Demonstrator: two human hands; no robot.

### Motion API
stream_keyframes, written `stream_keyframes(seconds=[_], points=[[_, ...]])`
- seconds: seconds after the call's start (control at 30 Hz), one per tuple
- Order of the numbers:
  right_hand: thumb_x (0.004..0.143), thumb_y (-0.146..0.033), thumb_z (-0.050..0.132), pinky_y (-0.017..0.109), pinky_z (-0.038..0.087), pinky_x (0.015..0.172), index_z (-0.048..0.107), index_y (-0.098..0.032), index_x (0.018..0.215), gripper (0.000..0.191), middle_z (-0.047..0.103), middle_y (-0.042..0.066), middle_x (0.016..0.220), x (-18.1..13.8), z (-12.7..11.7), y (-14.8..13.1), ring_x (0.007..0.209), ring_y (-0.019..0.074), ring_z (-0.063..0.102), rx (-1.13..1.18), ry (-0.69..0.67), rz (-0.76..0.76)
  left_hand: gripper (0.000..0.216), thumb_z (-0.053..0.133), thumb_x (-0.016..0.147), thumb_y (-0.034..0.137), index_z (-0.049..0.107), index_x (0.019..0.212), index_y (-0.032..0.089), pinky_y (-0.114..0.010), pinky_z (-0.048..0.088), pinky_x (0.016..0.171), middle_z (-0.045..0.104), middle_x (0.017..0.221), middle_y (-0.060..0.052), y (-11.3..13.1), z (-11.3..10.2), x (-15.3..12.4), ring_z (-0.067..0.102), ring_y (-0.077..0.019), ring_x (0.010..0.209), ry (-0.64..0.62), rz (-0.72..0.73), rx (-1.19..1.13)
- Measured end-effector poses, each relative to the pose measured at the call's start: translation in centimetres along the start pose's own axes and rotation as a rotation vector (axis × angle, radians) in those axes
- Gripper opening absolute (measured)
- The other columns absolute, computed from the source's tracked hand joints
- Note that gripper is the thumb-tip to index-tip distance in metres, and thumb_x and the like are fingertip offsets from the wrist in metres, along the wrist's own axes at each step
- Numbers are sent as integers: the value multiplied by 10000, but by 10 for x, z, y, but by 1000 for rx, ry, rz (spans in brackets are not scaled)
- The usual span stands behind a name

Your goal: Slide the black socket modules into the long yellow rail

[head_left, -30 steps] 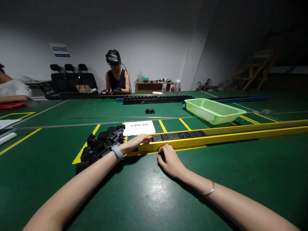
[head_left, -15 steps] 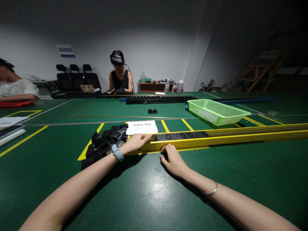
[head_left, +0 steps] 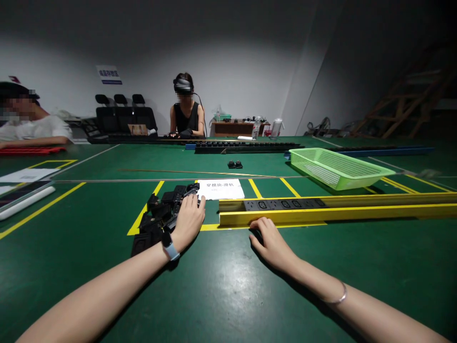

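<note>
My left hand [head_left: 189, 220], with a watch on its wrist, reaches over a pile of black socket modules [head_left: 152, 216]. Its fingers are stretched out, and the fingertips lie at the pile's right side. My right hand [head_left: 271, 240] rests on the table against the near wall of a yellow channel rail [head_left: 271, 219]. Its fingers are bent against that wall, with the thumb apart, not wrapped round it. Inside the rail sits a row of black socket modules [head_left: 285, 205], set back from the rail's left end.
Beyond the pile lies a white paper label [head_left: 221, 189]. A light green basket [head_left: 339, 169] stands behind the rail. Two small black parts [head_left: 234, 165] and a thin rod [head_left: 178, 171] lie farther back. A co-worker [head_left: 187, 112] sits opposite, another person [head_left: 32, 119] at left.
My left hand has left the rail's left end and moved left to the pile of modules. My right hand stays at the rail. The view has shifted slightly.
</note>
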State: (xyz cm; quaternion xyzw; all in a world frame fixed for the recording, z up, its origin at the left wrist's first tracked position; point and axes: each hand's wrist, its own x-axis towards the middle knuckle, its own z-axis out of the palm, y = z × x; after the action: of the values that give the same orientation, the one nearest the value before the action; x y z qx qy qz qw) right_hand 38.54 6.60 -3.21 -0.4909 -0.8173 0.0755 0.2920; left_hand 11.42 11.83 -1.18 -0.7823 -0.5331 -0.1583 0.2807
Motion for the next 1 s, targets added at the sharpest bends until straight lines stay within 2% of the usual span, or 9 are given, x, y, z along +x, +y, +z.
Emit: stream_keyframes(seconds=[0.13,0.27,0.37,0.5,0.6,0.83,1.0], points=[[868,-202,493,406,432,861,504,-188,999,132,536,88,994,0,0,-1,955,236,495,-7,-12,-1,380,374,908,127,489,1265,67,-463,361,1001,575,1125,-194,1,-2,1,504,-301,1107,2,110,-23],[875,-208,484,413,433,868,503,-191,1015,143,536,91,1001,1,-1,-2,964,240,494,-15,-21,0,394,362,909,101,459,1290,110,-410,437,921,581,1123,-156,3,-2,1,542,-260,1044,-35,202,-128],[879,-212,482,412,434,871,507,-194,1027,151,537,90,1004,0,-2,-3,969,240,493,-17,-27,-1,397,353,908,78,457,1289,117,-387,444,940,566,1179,-154,4,2,-1,540,-248,1089,-32,244,-179],[880,-210,483,414,431,880,507,-194,1043,165,533,92,1014,-1,-3,-4,979,241,489,-18,-35,-7,384,388,913,114,452,1289,67,-378,416,1011,481,1341,-183,5,11,-3,500,-262,1189,31,241,-184],[881,-205,483,415,429,884,504,-193,1052,173,530,93,1018,-1,-3,-3,983,242,488,-21,-38,-8,372,425,909,142,469,1264,39,-392,419,1012,462,1372,-197,6,10,-2,500,-276,1182,40,251,-167],[884,-213,480,429,432,884,501,-200,1057,175,524,94,1021,-1,-2,-2,983,245,483,-20,-43,-21,310,458,883,97,521,1180,160,-419,490,875,513,1323,-162,6,-1,-1,570,-259,1051,-1,228,-177],[879,-213,487,428,432,882,510,-197,1048,172,529,93,1018,-1,-3,-3,978,243,482,-23,-40,-17,307,465,876,90,498,1171,170,-366,528,831,421,1423,-174,5,4,-4,610,-242,1024,-36,196,-189]])
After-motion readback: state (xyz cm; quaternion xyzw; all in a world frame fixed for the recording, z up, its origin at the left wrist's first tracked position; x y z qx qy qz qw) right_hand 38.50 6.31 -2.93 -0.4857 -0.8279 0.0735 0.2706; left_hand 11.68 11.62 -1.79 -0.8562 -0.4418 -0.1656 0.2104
